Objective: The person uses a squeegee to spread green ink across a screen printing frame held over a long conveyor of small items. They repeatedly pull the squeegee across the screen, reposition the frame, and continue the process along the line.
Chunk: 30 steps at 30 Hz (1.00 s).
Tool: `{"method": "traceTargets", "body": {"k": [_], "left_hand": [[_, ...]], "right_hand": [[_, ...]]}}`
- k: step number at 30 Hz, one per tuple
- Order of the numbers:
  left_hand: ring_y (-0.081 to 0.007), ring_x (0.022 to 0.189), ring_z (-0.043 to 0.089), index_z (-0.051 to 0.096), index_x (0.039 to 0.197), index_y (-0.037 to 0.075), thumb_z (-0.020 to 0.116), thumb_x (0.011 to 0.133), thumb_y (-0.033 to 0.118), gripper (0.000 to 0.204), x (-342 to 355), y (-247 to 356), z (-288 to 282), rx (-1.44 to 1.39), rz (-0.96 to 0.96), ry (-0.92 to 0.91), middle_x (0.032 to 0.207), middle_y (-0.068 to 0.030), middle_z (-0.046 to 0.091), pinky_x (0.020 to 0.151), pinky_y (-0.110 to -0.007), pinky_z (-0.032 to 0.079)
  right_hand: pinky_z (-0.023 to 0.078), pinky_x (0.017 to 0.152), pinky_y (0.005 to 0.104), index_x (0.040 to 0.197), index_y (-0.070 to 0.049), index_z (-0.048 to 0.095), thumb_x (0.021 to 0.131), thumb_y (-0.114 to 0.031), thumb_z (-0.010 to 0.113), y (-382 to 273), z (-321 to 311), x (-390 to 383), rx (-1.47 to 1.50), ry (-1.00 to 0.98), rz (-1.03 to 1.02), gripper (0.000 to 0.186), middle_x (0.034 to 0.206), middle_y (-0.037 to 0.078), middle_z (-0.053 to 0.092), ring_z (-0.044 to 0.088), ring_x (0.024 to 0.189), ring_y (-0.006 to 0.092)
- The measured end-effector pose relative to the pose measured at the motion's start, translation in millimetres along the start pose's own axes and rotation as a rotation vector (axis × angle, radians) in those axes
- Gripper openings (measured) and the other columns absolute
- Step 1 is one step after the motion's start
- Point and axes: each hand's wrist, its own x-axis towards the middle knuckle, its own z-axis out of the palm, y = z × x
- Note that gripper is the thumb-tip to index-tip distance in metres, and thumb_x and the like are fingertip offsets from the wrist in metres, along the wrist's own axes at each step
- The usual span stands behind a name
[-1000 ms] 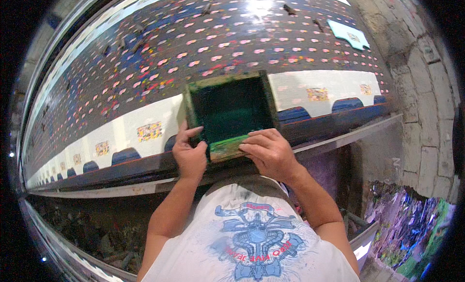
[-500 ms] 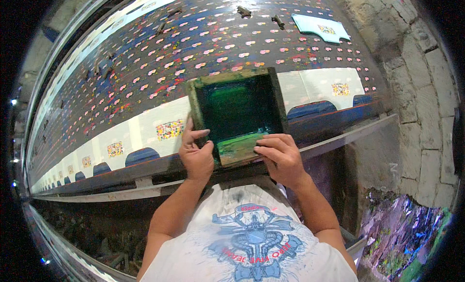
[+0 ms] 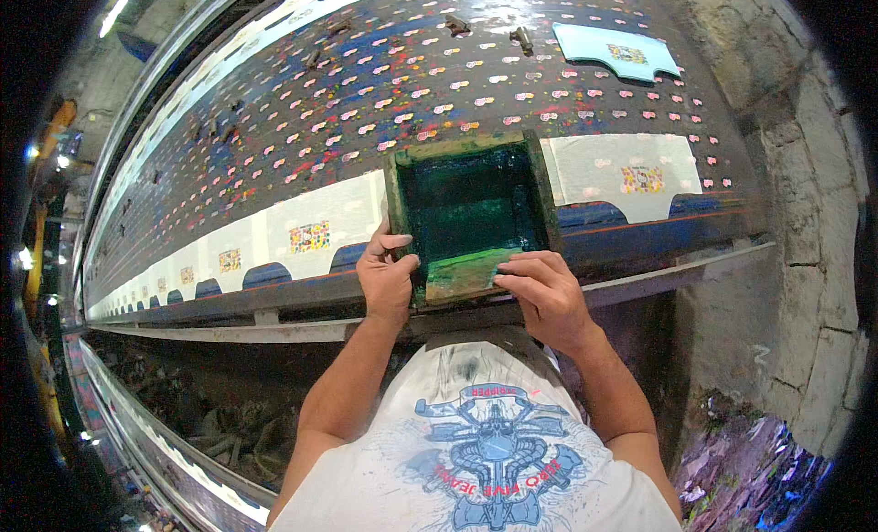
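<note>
Wooden frame (image 3: 465, 278), a shallow box with raised sides, is standing over the near edge of a long table (image 3: 430, 122), straight in front of the person and across the row of white panels (image 3: 622, 153). Its four walls are enclosing a dark green recess; a lighter green smear is showing across the middle, and a glossy band is running along the foot of the near wall. Whether liquid is lying in there, I cannot tell. Brighter green is coating the upper part of the near wall, which is turning brownish lower down.

The left hand (image 3: 386, 274) is gripping the left wall near its lower corner, thumb and forefinger bending in over the rim. The right hand (image 3: 549, 294) is closing on the near wall toward its right end, fingertips pressing on top and the thumb sitting lower.

White panels are stretching away on both sides of the box, several bearing a multicoloured printed patch. Farther back, a pale blue piece (image 3: 585, 46) with a similar patch is lying on the table, and small dark objects (image 3: 521, 40) are resting near it, their kind too unclear to tell
</note>
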Motion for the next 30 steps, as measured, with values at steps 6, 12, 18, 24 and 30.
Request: {"method": "traceTargets", "body": {"k": [6, 12, 18, 24, 30], "left_hand": [[-0.0256, 0.146, 0.063, 0.076, 0.104, 0.0, 0.069, 0.077, -0.024, 0.036, 1, -3, -2, 0.011, -0.062, 0.028, 0.17, -0.0209, 0.058, 0.123, -0.039, 0.045], [-0.0254, 0.144, 0.063, 0.076, 0.103, 0.001, 0.07, 0.078, -0.022, 0.035, 2, -12, -5, -0.012, -0.072, 0.021, 0.171, -0.0261, 0.054, 0.121, -0.038, 0.046], [-0.028, 0.142, 0.065, 0.074, 0.099, 0.0, 0.073, 0.077, -0.021, 0.03, -1, -9, 1, 0.06, -0.042, 0.029, 0.174, -0.0287, 0.049, 0.116, -0.037, 0.051], [-0.0295, 0.146, 0.064, 0.071, 0.092, 0.0, 0.075, 0.077, -0.019, 0.024, -1, -9, 0, 0.099, -0.048, 0.032, 0.176, -0.0292, 0.047, 0.117, -0.039, 0.05], [-0.0276, 0.141, 0.066, 0.068, 0.086, 0.003, 0.073, 0.077, -0.019, 0.024, 0, -13, 1, 0.165, -0.017, 0.025, 0.176, -0.0297, 0.046, 0.114, -0.037, 0.05]], "right_hand": [[0.059, 0.099, 0.0504, 0.117, -0.005, 0.079, 0.085, 0.004, 0.075, 5, -4, 4, 0.017, -0.008, -0.023, 0.034, 0.119, 0.013, 0.078, 0.074, 0.114, 0.0365], [0.058, 0.098, 0.0503, 0.118, -0.005, 0.079, 0.085, 0.002, 0.074, 2, -11, 17, -0.028, -0.065, -0.02, 0.034, 0.119, 0.013, 0.078, 0.074, 0.113, 0.036], [0.058, 0.097, 0.0484, 0.121, -0.006, 0.079, 0.082, -0.001, 0.073, -11, -11, 33, -0.13, -0.131, -0.05, 0.04, 0.119, 0.011, 0.078, 0.074, 0.112, 0.0346], [0.057, 0.093, 0.0467, 0.122, -0.007, 0.08, 0.085, -0.009, 0.073, -16, -7, 46, -0.225, -0.284, -0.067, 0.038, 0.115, 0.01, 0.077, 0.073, 0.109, 0.0323], [0.056, 0.091, 0.0449, 0.122, -0.007, 0.08, 0.086, -0.01, 0.073, -19, -6, 56, -0.326, -0.402, -0.083, 0.036, 0.111, 0.01, 0.076, 0.071, 0.104, 0.0308]]}}
